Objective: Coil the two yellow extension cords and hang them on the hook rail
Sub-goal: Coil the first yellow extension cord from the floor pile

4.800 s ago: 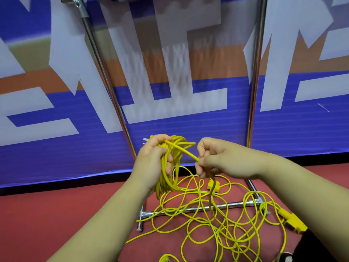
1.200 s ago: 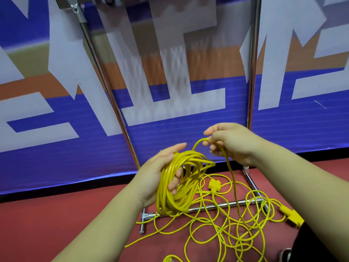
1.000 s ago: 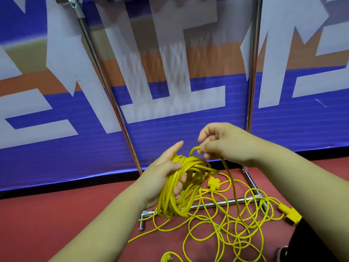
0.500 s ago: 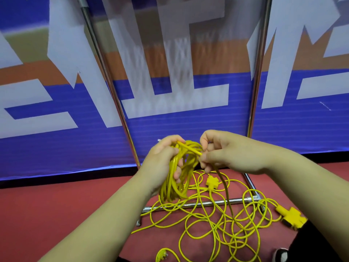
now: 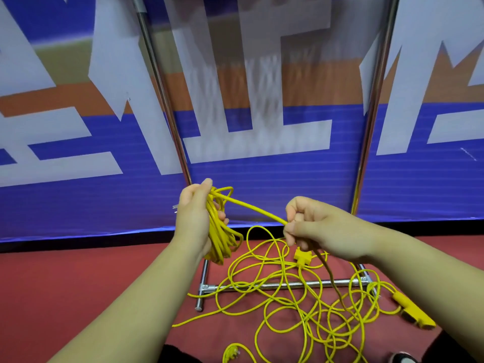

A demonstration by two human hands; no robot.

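My left hand [image 5: 195,218] grips a bundle of yellow cord loops [image 5: 220,233] that hangs down from my fist. One taut strand [image 5: 248,206] runs from the bundle to my right hand [image 5: 322,227], which pinches it and lets the rest trail down to the floor. A loose tangle of yellow cord [image 5: 296,297] lies on the red floor below. A yellow multi-way socket [image 5: 303,258] sits in the tangle, a yellow plug block [image 5: 413,311] lies at the right, and another plug end [image 5: 231,353] shows at the bottom.
A chrome rack stands in front of me: a left upright [image 5: 162,100], a right upright [image 5: 373,113] and a floor crossbar [image 5: 282,285] under the tangle. Behind it hangs a blue, white and orange banner [image 5: 262,153]. The rack's top is out of view.
My right hand has pulled away to the right and lower, drawing a strand taut from the bundle. The camera tilted slightly, and my left hand still holds the loops.
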